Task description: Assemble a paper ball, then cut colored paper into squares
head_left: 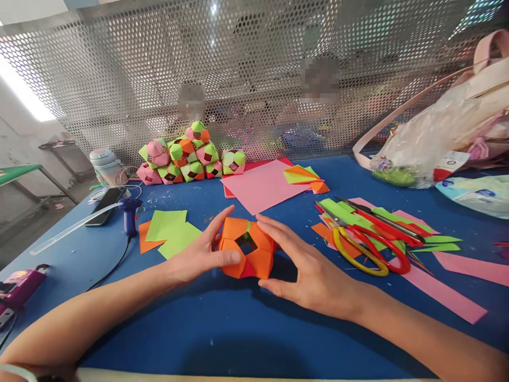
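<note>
An orange folded-paper ball (233, 231) with a diamond-shaped opening in its front is between my two hands, low over the blue table. My left hand (194, 257) grips it from the left, thumb across the front and fingers behind the upper edge. On the other side, my right hand (314, 270) curves round the ball, fingertips at its top right and thumb by its lower right edge. Red and green paper shows at the ball's bottom and top. Green paper squares (167, 225) lie left of the hands, partly over an orange piece.
Several finished paper balls (191, 171) are stacked by the perforated metal screen (254, 69). A glue gun (129, 215), phone (106, 207) and cup (105, 164) stand left. Pink sheets (258, 185) lie behind; scissors (360, 249) rest on paper strips at right, before a plastic-covered bag (429, 127).
</note>
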A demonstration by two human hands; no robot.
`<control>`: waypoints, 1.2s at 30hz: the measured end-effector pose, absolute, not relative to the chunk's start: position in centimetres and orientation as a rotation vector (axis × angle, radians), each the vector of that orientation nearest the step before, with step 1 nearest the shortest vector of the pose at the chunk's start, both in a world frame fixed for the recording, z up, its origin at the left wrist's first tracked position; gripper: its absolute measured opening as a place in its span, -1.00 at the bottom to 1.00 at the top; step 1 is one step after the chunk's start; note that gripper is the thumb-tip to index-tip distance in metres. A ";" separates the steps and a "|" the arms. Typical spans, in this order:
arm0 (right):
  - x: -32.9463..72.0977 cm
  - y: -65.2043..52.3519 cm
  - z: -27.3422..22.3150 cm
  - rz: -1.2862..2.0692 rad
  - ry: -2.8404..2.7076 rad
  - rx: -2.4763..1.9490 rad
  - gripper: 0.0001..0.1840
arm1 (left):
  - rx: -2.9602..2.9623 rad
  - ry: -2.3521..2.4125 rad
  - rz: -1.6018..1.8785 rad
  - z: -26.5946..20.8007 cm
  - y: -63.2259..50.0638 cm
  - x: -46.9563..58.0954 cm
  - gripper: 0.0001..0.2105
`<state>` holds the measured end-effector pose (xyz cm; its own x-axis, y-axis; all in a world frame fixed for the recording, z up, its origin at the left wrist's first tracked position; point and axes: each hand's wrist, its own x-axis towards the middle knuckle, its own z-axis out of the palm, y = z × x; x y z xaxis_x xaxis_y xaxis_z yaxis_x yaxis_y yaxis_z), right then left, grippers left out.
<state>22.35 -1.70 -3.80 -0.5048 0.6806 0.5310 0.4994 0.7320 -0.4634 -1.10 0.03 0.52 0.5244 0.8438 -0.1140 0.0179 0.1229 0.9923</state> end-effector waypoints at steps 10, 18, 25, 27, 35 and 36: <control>23.0 -1.1 -3.4 0.519 -2.173 -0.985 -0.10 | 1.369 0.836 0.678 0.2 0.8 -1.1 0.01; 23.4 -0.9 -3.4 0.569 -2.197 -0.998 -0.13 | 1.317 0.874 0.676 0.2 0.9 -1.0 -0.07; 23.3 -0.9 -3.3 0.604 -2.200 -1.010 -0.15 | 1.318 0.890 0.700 0.2 0.8 -0.8 -0.09; 23.3 -0.8 -3.4 0.601 -2.196 -1.006 -0.15 | 1.321 0.891 0.705 0.3 0.8 -0.8 -0.09; 23.2 -0.8 -3.7 0.605 -2.209 -1.050 -0.12 | 1.381 0.849 0.732 -0.5 0.8 -0.8 -0.03; 23.2 -0.8 -3.7 0.615 -2.210 -1.054 -0.11 | 1.403 0.838 0.742 -0.6 0.9 -0.8 -0.01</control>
